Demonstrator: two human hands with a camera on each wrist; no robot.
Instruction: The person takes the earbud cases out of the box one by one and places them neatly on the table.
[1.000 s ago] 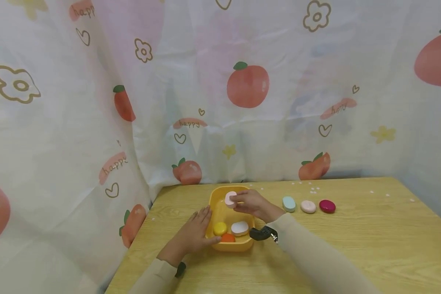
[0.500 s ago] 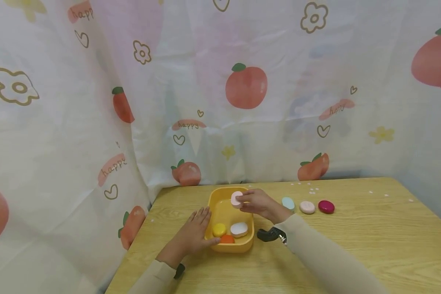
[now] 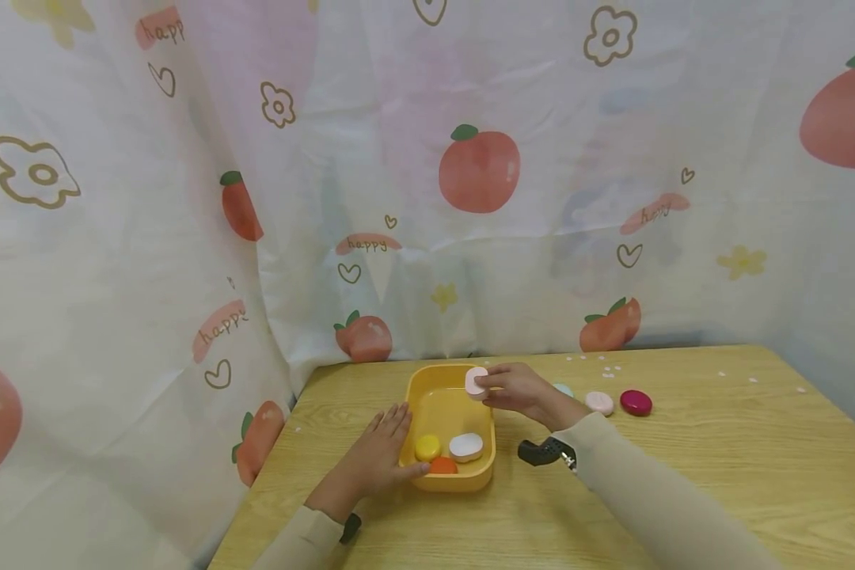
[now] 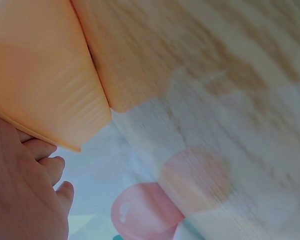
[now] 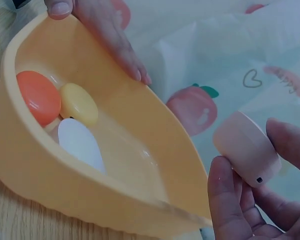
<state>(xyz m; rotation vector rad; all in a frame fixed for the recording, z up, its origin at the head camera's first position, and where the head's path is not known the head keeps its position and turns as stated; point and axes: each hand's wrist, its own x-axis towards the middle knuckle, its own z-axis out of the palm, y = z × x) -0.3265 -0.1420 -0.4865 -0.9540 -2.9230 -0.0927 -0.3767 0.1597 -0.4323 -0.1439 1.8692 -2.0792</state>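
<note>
One orange tub (image 3: 450, 482) on a wooden counter (image 3: 684, 467).
The left hand (image 3: 379, 453) rests on its rim, fingers straight, grasping nothing; inside lie an orange disc (image 3: 443, 465), white case (image 3: 466, 447) and yellow disc (image 3: 427, 448). Beyond, the right hand (image 3: 518, 388) pinches a pale pink case (image 3: 476, 383) above the far right rim; behind hangs a printed curtain (image 3: 541, 245).
</note>
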